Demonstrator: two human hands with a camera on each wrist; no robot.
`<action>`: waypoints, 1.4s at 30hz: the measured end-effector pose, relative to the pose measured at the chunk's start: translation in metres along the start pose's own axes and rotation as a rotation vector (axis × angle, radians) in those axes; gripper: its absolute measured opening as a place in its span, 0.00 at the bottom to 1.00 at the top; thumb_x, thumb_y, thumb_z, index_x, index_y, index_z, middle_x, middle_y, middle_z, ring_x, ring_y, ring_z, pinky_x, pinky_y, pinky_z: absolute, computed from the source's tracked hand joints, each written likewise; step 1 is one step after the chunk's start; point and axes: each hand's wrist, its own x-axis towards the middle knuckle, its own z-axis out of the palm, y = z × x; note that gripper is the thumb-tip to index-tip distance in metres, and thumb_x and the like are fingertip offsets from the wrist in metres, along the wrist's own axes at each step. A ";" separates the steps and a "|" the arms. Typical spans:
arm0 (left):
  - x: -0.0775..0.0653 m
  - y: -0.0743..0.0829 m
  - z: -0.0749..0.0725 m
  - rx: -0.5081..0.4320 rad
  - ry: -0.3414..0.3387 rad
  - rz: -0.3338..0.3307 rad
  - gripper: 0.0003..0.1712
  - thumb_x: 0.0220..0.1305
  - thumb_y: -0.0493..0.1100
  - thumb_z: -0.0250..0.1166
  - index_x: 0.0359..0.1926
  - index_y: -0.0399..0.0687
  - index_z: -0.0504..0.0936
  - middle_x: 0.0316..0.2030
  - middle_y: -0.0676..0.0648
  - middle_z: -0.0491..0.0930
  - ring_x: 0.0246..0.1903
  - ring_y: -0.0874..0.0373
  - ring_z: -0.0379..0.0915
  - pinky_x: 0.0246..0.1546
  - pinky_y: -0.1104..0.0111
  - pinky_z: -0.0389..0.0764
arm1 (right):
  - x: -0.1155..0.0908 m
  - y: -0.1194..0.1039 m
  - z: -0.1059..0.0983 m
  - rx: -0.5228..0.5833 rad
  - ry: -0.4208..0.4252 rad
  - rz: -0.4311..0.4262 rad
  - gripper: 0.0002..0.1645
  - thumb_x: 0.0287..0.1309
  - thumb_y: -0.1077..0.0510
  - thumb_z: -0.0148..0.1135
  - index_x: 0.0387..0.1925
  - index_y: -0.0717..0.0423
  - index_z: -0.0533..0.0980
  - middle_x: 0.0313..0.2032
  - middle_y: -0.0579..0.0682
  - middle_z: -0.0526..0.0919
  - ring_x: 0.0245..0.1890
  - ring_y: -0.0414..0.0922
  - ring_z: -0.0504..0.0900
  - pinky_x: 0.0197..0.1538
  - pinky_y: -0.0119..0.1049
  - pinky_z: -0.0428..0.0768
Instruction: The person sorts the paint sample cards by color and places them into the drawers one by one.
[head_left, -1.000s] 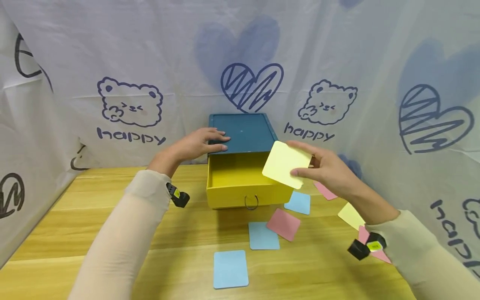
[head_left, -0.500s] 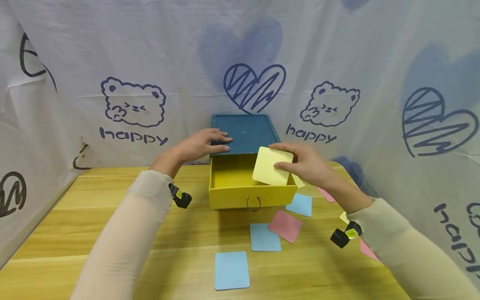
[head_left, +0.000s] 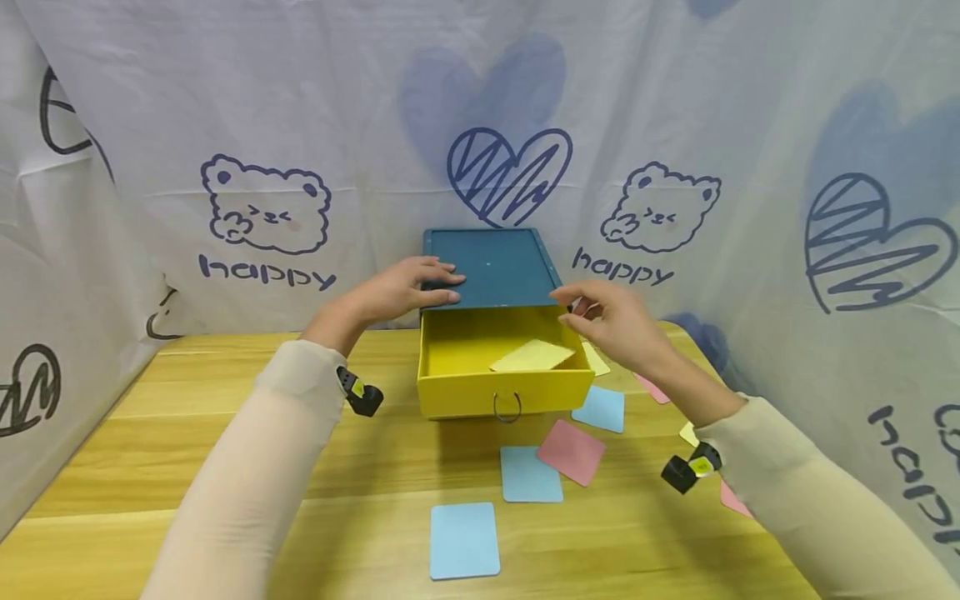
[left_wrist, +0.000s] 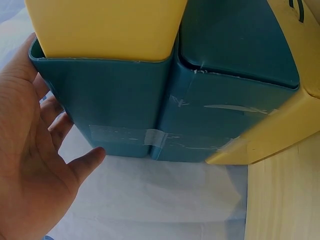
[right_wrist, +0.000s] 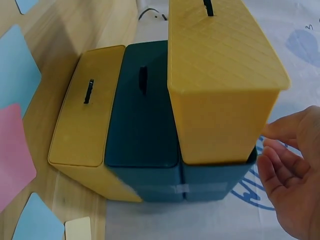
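A cabinet with a teal top (head_left: 491,267) stands against the back cloth, and its yellow drawer (head_left: 506,396) is pulled out toward me. Inside the drawer, at the right, lies a pale yellow card (head_left: 534,356), tilted. My left hand (head_left: 401,292) rests on the left part of the teal top, fingers relaxed. In the left wrist view its fingers lie along the side of the teal casing (left_wrist: 107,100). My right hand (head_left: 615,321) hovers by the drawer's right rear corner, fingers loosely bent and holding nothing. The right wrist view shows the same hand (right_wrist: 295,160) beside the yellow drawer (right_wrist: 225,122).
Blue cards (head_left: 465,542) and a pink card (head_left: 572,452) lie on the wooden table (head_left: 345,517) before the cabinet. More pink, blue and yellow cards are to its right, some behind my right arm. Lower teal (right_wrist: 142,120) and yellow (right_wrist: 95,110) drawers are closed. Printed cloth hangs behind.
My right hand has brought the yellow card left over the drawer and let it go; the card now lies inside. My left hand has stayed on the teal top.
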 end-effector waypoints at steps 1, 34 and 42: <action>0.000 0.000 0.000 -0.001 0.002 -0.003 0.30 0.72 0.54 0.57 0.70 0.48 0.69 0.73 0.44 0.57 0.74 0.46 0.41 0.71 0.47 0.44 | 0.000 0.001 -0.001 0.007 -0.001 0.003 0.18 0.61 0.66 0.65 0.53 0.58 0.81 0.43 0.53 0.83 0.36 0.45 0.79 0.43 0.40 0.82; 0.001 0.002 -0.005 0.042 -0.015 -0.008 0.30 0.70 0.57 0.59 0.69 0.52 0.72 0.72 0.45 0.58 0.72 0.44 0.47 0.70 0.47 0.51 | -0.020 0.138 -0.004 0.128 -0.265 0.132 0.31 0.60 0.52 0.68 0.63 0.59 0.73 0.57 0.58 0.77 0.58 0.56 0.73 0.60 0.54 0.73; 0.001 0.000 -0.005 0.053 -0.003 0.010 0.30 0.70 0.58 0.60 0.68 0.52 0.72 0.72 0.45 0.60 0.71 0.44 0.49 0.70 0.47 0.52 | -0.017 0.173 0.011 0.163 -0.318 0.162 0.39 0.58 0.51 0.70 0.66 0.62 0.68 0.63 0.61 0.71 0.64 0.61 0.67 0.65 0.58 0.66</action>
